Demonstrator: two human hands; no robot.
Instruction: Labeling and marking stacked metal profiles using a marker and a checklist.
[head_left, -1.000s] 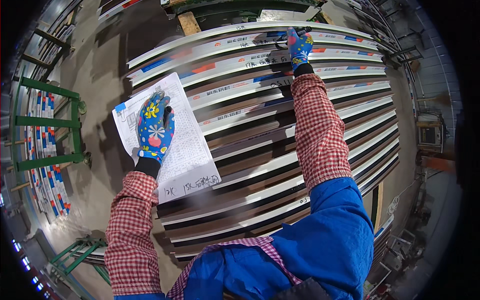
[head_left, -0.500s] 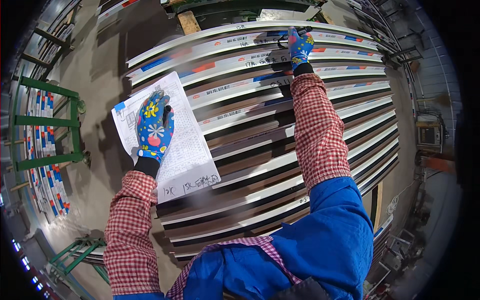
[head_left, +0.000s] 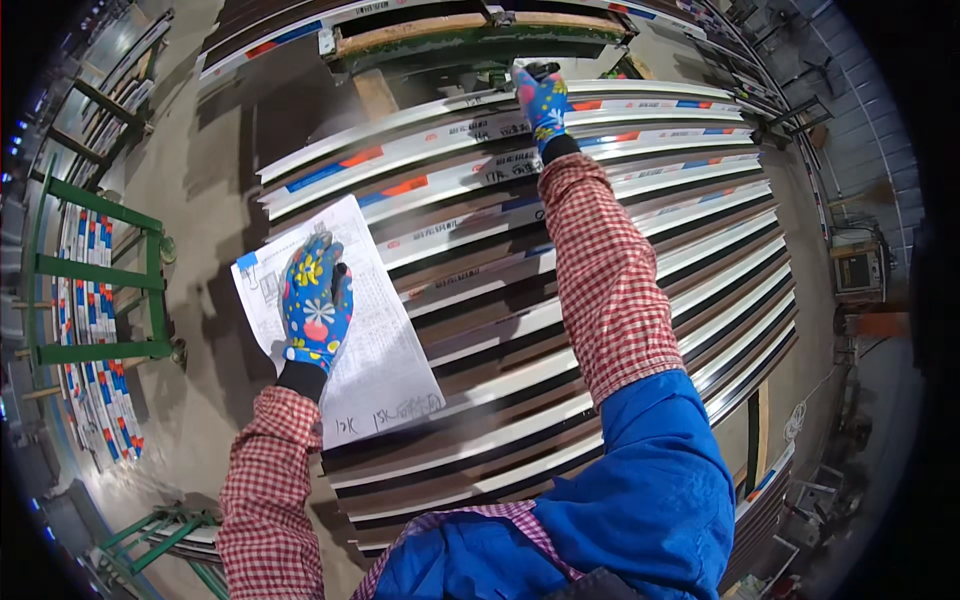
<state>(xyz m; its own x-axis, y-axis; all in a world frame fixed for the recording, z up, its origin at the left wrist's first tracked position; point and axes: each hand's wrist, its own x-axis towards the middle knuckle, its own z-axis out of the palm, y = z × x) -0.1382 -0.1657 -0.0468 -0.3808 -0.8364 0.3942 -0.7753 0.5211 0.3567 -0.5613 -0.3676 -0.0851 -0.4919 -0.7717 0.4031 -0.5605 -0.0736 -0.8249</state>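
Observation:
My left hand (head_left: 317, 305), in a blue flowered glove, lies flat on a stack of printed sheets (head_left: 385, 370). A blue clip (head_left: 246, 262) sits at the stack's upper left corner, and handwriting runs along its lower edge. The sheets rest over the left ends of long white and brown profile bars (head_left: 480, 395). My right hand (head_left: 543, 103), gloved alike, reaches to the farthest bars with its fingers closed. A slim black marker (head_left: 543, 70) shows at its fingertips, mostly hidden by the hand. Dark handwriting marks the bars just below that hand.
Beyond the bars stands a green rack with a wooden beam (head_left: 420, 40). To the left is a green steel frame (head_left: 100, 275) beside more striped bars (head_left: 85, 250). Another green stand (head_left: 150, 540) is at the lower left. A grey box-like machine (head_left: 858, 270) stands far right.
My right hand has shifted left and slightly away, to the far edge of the bars. The view has tilted, so the sheets and bars sit lower. My left hand stays on the sheets.

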